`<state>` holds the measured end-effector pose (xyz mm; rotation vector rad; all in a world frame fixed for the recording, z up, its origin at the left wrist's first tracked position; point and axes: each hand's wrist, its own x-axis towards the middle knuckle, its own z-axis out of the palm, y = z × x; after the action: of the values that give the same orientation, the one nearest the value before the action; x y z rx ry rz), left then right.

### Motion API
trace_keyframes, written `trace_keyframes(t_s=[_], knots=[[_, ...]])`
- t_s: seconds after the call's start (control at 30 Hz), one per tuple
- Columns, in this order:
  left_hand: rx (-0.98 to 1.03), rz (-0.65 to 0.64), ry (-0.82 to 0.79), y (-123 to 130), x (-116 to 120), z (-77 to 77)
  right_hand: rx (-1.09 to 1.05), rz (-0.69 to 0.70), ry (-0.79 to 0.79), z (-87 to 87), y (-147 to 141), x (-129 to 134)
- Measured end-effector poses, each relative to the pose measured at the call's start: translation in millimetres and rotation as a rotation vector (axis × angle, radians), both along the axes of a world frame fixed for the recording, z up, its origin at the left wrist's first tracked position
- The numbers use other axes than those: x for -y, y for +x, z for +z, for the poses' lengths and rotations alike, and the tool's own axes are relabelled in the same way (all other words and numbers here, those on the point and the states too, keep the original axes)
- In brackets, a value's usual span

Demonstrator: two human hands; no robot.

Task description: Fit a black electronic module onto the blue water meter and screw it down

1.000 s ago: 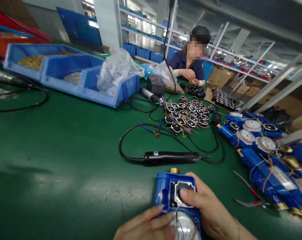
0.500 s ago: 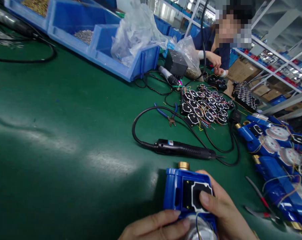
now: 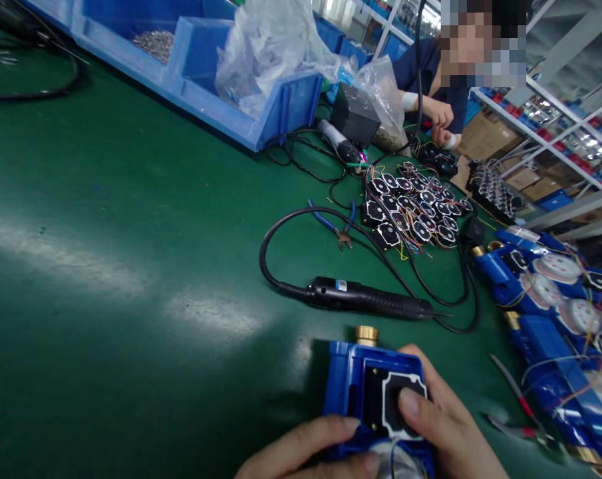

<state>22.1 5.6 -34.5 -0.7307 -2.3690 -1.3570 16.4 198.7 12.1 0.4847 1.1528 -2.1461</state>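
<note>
From the head camera we see our two hands at the bottom edge, both clasped on a blue meter housing (image 3: 375,392) that sits on the green table (image 3: 106,266) just in front of us. Our right hand (image 3: 445,426) wraps the housing's right side, and its thumb presses flat on the black module (image 3: 398,402) seated in the open top of the housing. Our left hand (image 3: 305,449) grips the near left corner, fingers curled along the lower edge. A brass fitting (image 3: 366,334) sticks out of the housing's far end. Thin wires run out at the near end, by a clear round cover that the frame cuts off.

Just beyond the housing lies a black electric screwdriver (image 3: 365,298), its cable (image 3: 275,246) looping away across the table. Farther back sits a heap of small black modules (image 3: 410,209) with coloured wires, and blue-handled pliers (image 3: 335,226) lie beside it. To the right, a row of blue meters (image 3: 545,299) is stacked close together, with red-handled cutters (image 3: 517,412) near them. Blue bins (image 3: 205,86) stand at the far left, one holding a plastic bag (image 3: 271,46).

Across the table another person (image 3: 430,73) in a dark top has both hands down at the table edge.
</note>
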Motion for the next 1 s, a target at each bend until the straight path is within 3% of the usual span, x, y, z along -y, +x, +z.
trace_keyframes(t_s=[0.2, 0.3, 0.4, 0.5, 0.63, 0.73, 0.8, 1.0], knots=[[0.365, 0.105, 0.217, -25, 8, 24.8, -0.149, 0.026, 0.007, -5.9, -6, 0], [0.534, 0.121, 0.316, -33, 14, 28.1, -0.22, 0.043, 0.064, -7.2, -8, 0], [0.616, 0.074, 0.295, -44, 21, 27.0, -0.245, 0.038, 0.101, -7.3, -9, 1], [0.358, 0.025, 0.065, -49, 29, 28.9, -0.276, 0.009, 0.097, -8.1, -11, 2], [-0.263, -0.303, -0.364, -41, 32, 39.2, -0.306, -0.002, 0.037, -10.9, -12, 2], [-0.442, -0.428, -0.554, -31, 24, 42.5, -0.308, -0.022, 0.021, -13.4, -13, 2], [-0.528, -0.425, -0.576, -28, 17, 39.9, -0.306, -0.026, 0.02, -15.0, -12, 2], [-0.649, -0.344, -0.44, -24, 6, 33.2, -0.322, -0.036, 0.036, -17.5, -6, 8]])
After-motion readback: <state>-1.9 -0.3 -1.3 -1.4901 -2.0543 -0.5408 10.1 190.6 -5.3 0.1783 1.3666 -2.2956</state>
